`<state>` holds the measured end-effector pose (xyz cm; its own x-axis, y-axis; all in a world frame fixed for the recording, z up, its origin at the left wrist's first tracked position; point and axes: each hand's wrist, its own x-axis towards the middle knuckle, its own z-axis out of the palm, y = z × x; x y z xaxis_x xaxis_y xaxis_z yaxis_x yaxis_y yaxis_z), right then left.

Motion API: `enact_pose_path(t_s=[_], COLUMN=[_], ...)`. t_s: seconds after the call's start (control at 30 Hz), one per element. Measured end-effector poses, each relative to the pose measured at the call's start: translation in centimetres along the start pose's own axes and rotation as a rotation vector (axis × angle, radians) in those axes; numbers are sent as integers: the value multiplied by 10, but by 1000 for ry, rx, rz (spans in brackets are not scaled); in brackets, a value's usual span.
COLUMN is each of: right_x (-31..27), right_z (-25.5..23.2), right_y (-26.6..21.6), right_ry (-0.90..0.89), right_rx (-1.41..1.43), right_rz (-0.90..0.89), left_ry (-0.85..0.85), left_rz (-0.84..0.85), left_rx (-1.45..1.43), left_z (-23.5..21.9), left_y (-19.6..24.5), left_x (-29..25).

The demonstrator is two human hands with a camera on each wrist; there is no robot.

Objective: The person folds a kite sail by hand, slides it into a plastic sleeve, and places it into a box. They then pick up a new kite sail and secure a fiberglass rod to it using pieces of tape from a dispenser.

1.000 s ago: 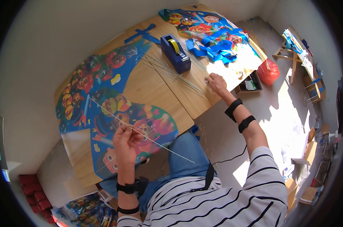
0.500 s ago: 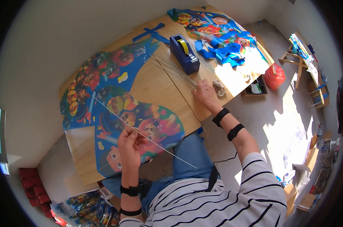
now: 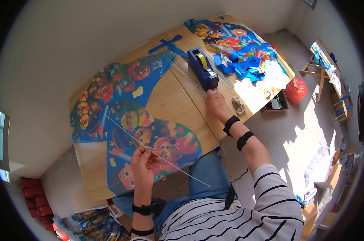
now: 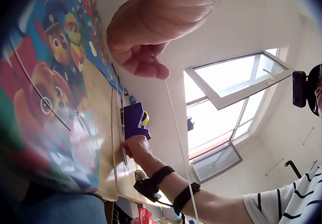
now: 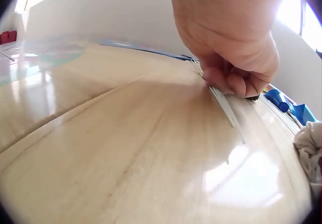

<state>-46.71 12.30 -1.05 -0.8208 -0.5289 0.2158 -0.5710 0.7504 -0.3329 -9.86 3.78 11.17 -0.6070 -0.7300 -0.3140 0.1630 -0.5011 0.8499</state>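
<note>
The wooden bench point(image 3: 166, 100) ran across the frame's centre, a cartoon-printed kite sheet point(image 3: 126, 120) spread over its left half. At upper centre stood the blue tape dispenser point(image 3: 203, 68) — beside it, the right hand point(image 3: 215, 100) pressed curled fingertips onto the bundle of thin rods point(image 3: 186, 74). Lower centre, the left hand point(image 3: 144, 162) pinched a single thin rod point(image 3: 158, 154) — slanted above the sheet.

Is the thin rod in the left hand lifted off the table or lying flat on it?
Lifted. The left hand pinches the thin rod, whose near end sticks out past the table edge over the person's lap.
</note>
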Motion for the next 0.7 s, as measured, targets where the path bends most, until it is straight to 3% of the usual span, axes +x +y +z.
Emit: enact_pose_path(t_s=[0.07, 0.17, 0.27, 0.37, 0.5, 0.7], right_x=[-4, 23, 72, 104, 127, 130], right_z=[-21, -37, -53, -70, -75, -78], right_y=[3, 26, 35, 27, 13, 17], right_ry=[60, 289, 144, -105, -235, -287], right_rx=[24, 249, 516, 670, 686, 542], right_rz=[25, 107, 303, 373, 482, 377], left_ry=[5, 4, -17, -34, -12, 3], left_rz=[-6, -10, -5, -3, -5, 3], left_rx=[-5, -4, -11, 7, 10, 9], left_z=[-6, -10, -7, -1, -5, -9], left_y=[-1, -5, -6, -6, -5, -3], left_x=[0, 1, 2, 1, -1, -4])
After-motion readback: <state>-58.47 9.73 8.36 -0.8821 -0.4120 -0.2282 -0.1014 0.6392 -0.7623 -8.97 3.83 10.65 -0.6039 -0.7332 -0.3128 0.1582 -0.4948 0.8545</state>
